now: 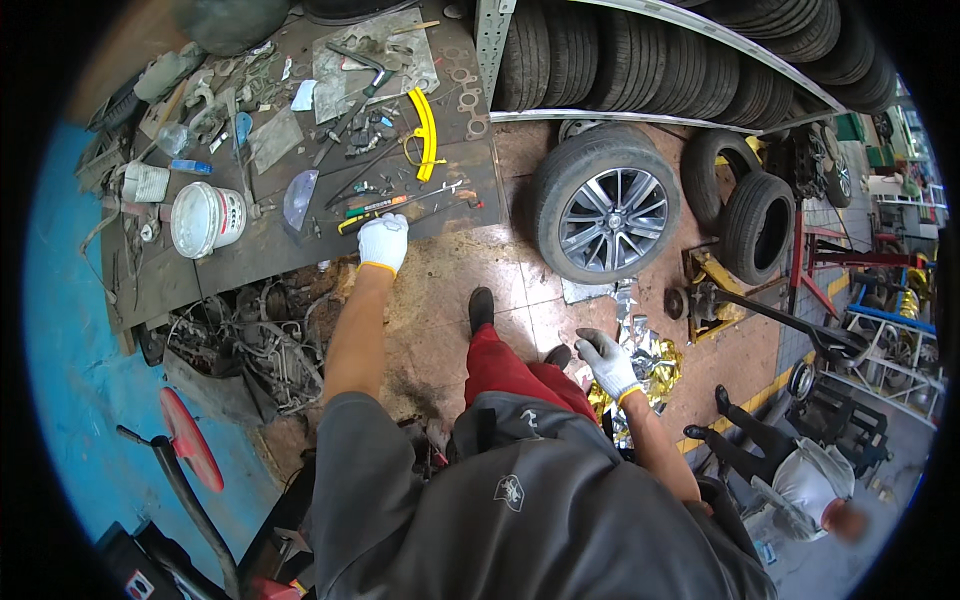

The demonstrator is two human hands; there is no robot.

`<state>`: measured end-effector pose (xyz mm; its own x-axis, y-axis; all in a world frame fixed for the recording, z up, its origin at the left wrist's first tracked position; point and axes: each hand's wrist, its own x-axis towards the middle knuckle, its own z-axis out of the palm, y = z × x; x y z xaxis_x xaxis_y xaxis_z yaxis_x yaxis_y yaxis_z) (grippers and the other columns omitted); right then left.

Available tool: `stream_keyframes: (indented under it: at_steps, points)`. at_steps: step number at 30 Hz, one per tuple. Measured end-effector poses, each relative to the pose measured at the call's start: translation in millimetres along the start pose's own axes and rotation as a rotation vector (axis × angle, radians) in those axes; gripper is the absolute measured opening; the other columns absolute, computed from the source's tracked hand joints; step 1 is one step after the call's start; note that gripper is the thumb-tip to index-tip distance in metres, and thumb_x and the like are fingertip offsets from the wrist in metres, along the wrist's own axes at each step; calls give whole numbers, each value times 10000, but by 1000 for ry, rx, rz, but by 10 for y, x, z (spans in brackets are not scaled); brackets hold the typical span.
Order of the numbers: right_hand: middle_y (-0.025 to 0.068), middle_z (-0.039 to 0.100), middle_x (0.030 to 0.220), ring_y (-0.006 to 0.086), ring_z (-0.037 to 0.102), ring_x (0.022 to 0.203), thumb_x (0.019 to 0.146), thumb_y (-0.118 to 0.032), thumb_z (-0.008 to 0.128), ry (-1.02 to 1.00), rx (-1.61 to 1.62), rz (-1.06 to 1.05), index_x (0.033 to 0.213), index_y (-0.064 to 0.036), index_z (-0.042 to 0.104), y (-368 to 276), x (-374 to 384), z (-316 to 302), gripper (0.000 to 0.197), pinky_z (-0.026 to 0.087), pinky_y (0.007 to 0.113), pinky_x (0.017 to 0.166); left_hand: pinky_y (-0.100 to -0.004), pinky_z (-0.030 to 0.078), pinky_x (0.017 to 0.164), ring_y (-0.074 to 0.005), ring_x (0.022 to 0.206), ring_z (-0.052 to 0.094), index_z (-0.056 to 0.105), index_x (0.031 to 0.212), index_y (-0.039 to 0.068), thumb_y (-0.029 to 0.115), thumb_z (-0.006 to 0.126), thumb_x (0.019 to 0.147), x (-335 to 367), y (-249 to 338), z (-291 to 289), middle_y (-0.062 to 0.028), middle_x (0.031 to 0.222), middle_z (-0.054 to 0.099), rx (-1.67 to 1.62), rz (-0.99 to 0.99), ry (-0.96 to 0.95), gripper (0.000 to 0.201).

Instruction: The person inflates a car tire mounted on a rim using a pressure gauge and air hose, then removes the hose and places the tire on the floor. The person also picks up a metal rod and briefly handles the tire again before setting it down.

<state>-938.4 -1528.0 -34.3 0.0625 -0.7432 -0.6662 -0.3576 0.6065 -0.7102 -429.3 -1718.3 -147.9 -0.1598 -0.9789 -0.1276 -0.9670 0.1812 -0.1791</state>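
Observation:
My left hand (pixel 383 243), in a white glove with a yellow cuff, is at the front edge of the dark workbench (pixel 270 245). Its fingers look curled, and what they may hold is hidden. Right beside them lies a screwdriver (pixel 352 222) with a yellow and black handle; an orange and green handled tool (pixel 375 206) lies just behind it. Lower down, over the floor, my right hand (pixel 612 366), gloved the same way, holds nothing and has its fingers apart. Crumpled gold and silver foil (pixel 660 372) lies below and beside it.
A white bucket (pixel 208 220), a yellow curved part (pixel 424 135) and scattered tools cover the bench. A wheel with a tyre (pixel 608 205) stands ahead right, near loose tyres (pixel 757 228) and a yellow jack (pixel 715 290). Another person (pixel 800 485) is at the lower right.

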Motion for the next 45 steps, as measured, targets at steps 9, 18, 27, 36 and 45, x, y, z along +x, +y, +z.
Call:
stream_keyframes:
  at_steps: [9,18,27,36,45]
  points:
    - [157,795,1261,214,757,1086,1166,-355,685,-219,-51,-140,1583,0,616,-596,463,559,553,608,361,988,-454,607,624,-282,702,742,684,928,109,162,638,977,-248,291,-685,-119,824,670,-212,256,218,86]
    - [-3,631,714,110,614,639,1221,-432,574,-106,280,-48,1114,-44,753,-1232,599,698,441,470,276,603,-511,636,709,-369,798,783,806,1003,180,420,696,1069,-506,1053,-1546,-104,943,772,-692,207,-13,272]
    - [8,684,791,101,601,663,1205,-468,590,20,246,-14,1156,-67,752,-843,406,299,435,474,277,633,-479,645,746,-321,837,802,792,1043,133,365,705,1060,401,623,-109,-109,954,790,-363,-273,195,248]
    - [38,708,790,129,656,686,1222,-412,572,118,316,40,1160,-32,743,-806,-76,149,422,518,289,664,-463,621,583,-263,732,806,790,970,96,191,606,1058,738,708,-47,-84,874,793,-101,-142,81,226]
    - [50,762,863,128,716,734,1165,-324,676,292,453,-121,1114,17,773,-1038,-1627,-675,358,539,269,658,-406,635,692,-279,765,793,745,978,105,325,764,1008,395,1241,-976,-142,830,779,-675,87,184,223]
